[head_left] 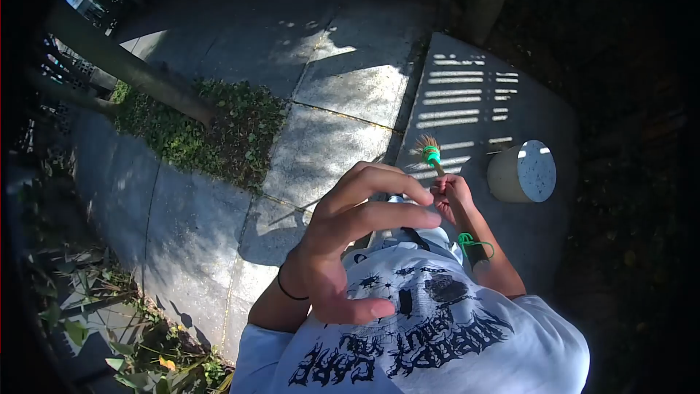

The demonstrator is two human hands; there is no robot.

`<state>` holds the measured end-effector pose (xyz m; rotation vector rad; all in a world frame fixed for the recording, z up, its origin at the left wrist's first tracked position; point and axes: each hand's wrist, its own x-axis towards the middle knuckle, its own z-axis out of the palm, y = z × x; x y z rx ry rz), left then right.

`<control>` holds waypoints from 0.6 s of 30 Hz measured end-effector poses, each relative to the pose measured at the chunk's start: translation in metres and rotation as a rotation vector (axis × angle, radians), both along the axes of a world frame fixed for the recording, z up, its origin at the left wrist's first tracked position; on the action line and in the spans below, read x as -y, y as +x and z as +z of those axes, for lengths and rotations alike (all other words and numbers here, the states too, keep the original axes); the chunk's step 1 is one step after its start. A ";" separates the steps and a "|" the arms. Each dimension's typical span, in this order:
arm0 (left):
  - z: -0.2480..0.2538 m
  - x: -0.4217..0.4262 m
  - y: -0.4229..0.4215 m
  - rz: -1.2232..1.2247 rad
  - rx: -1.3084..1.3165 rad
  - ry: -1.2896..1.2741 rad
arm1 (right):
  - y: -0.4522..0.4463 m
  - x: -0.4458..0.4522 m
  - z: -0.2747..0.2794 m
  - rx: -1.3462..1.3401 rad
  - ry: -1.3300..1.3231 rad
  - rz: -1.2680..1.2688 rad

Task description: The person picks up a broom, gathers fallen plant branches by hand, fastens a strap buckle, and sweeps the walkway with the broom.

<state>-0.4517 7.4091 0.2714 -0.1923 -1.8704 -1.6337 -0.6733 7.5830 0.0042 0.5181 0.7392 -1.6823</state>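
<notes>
My left hand [350,237] is raised close to the camera in front of my chest. Its fingers are apart and curved, and nothing is in them. A dark band circles that wrist. Farther out on the right, my right hand [450,195] is closed around the thin handle of a broom [432,154]. Brown bristle ends and a bright green binding show above the fist; whatever part lies below it is hidden. Green cord [474,242] is looped around my right wrist.
A pale round block [503,174], like a stool, stands right of my right hand. Paving slabs [343,87] carry patches of sun and shade. A leafy bed [219,128] with a leaning tree trunk [138,66] lies to the left; more plants [138,328] grow at lower left.
</notes>
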 end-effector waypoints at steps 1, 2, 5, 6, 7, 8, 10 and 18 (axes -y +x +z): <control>-0.010 -0.004 -0.035 0.010 0.051 -0.072 | 0.006 0.033 0.015 -0.112 0.094 -0.074; -0.028 -0.005 -0.065 0.019 0.105 -0.141 | 0.013 0.063 0.049 -0.220 0.192 -0.150; -0.081 0.020 -0.114 -0.099 0.137 -0.249 | -0.023 0.131 -0.076 -0.108 0.135 -0.025; -0.098 0.034 -0.112 -0.183 0.165 -0.254 | -0.033 0.142 -0.062 -0.024 -0.003 -0.001; -0.098 0.044 -0.117 -0.150 0.133 -0.155 | -0.037 0.164 -0.064 -0.003 0.070 -0.031; -0.098 0.056 -0.124 -0.118 0.097 -0.055 | -0.038 0.188 -0.066 0.015 0.145 -0.063; -0.100 0.091 -0.126 -0.130 0.068 -0.008 | -0.033 0.226 -0.057 -0.037 0.157 -0.013; -0.214 0.233 -0.143 -0.069 0.209 0.217 | -0.054 0.336 -0.185 -0.074 0.209 0.034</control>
